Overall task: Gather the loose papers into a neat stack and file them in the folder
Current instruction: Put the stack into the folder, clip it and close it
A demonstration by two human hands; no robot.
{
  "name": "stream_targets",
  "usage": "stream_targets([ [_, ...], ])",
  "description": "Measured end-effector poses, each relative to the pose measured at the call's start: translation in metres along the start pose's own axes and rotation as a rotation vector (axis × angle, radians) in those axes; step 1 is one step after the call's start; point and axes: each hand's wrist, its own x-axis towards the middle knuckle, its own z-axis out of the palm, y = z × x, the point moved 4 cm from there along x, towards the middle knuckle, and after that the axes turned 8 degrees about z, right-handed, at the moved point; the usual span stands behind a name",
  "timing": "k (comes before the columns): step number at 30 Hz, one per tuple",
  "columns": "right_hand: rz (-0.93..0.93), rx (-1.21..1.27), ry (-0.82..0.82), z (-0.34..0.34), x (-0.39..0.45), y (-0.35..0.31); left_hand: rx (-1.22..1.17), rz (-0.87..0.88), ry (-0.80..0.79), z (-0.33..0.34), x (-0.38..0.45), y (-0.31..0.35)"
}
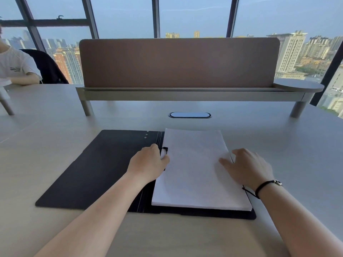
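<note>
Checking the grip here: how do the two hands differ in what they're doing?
The left hand curls its fingers at the black clip on the paper stack's left edge; the right hand lies flatter on its right edge. Only the right wrist wears a black cord. Both touch the stack in the open folder.

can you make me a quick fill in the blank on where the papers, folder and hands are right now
1. The stack of papers lies on the ____ half of the open black folder.
2. The left hand is at the black ____ on the papers' left edge.
3. The right hand rests at the papers' ____ edge.
4. A black ____ circles the right wrist.

Missing words: right; clip; right; cord
</note>
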Motion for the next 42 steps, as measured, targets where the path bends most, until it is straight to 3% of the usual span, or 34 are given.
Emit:
stream_targets([
  [6,-0.122,-0.04,0.025,-0.001,-0.019,-0.012,-0.026,-0.01,0.079,-0.004,-0.012,0.003],
  [10,-0.373,-0.011,0.073,0.0,-0.048,-0.036,-0.146,0.041,0.107,-0.008,-0.028,-0.001],
  [13,-0.531,0.005,-0.038,0.014,-0.078,-0.06,-0.287,0.085,0.117,-0.018,-0.048,0.001],
  [16,-0.532,0.009,-0.076,0.021,-0.09,-0.064,-0.373,0.012,0.144,-0.031,-0.065,-0.02],
  [18,-0.495,-0.047,0.007,0.022,-0.093,-0.061,-0.232,-0.168,0.186,-0.043,-0.073,-0.052],
  [21,-0.483,-0.101,0.146,0.025,-0.102,-0.064,0.036,-0.498,0.053,-0.057,-0.083,-0.097],
  [26,-0.452,0.015,0.118,0.028,-0.11,-0.064,0.027,-0.728,-0.025,-0.066,-0.098,-0.126],
  [32,-0.45,0.015,0.088,0.03,-0.113,-0.064,0.091,-0.736,0.021,-0.077,-0.097,-0.126],
  [39,-0.466,-0.003,0.031,0.034,-0.11,-0.065,-0.096,-0.718,0.178,-0.092,-0.094,-0.137],
  [42,-0.47,-0.002,0.049,0.032,-0.112,-0.066,-0.035,-0.665,0.181,-0.108,-0.089,-0.124],
])
